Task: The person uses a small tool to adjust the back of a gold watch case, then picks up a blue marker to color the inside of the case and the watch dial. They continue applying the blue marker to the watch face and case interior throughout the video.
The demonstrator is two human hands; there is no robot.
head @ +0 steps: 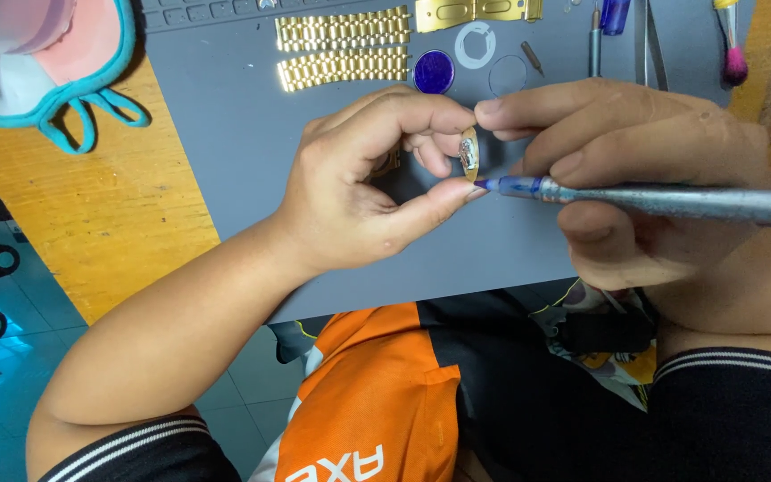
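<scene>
The left hand (pixel 359 187) is pinching a small gold watch case (pixel 468 153) edge-on between thumb and forefinger, holding it up over the middle of the grey work mat (pixel 225 116). The right hand (pixel 635 170) is gripping a slim blue-tipped tool (pixel 635 198) with its fingers clenched around the shaft, while its forefinger and thumb are also touching the top of the case; the tool's tip is meeting the lower rim of the case. Along the far edge of the mat, two gold bracelet halves (pixel 343 46) are lying side by side, with a gold clasp (pixel 475 10) beyond them, a round blue dial (pixel 434 71) and a white ring (pixel 475 45) just beside them. A pink-and-teal face mask (pixel 46 62) is resting at the far left corner of the yellow table (pixel 91 223). More tools (pixel 732 40) are lying at the mat's far right corner.
</scene>
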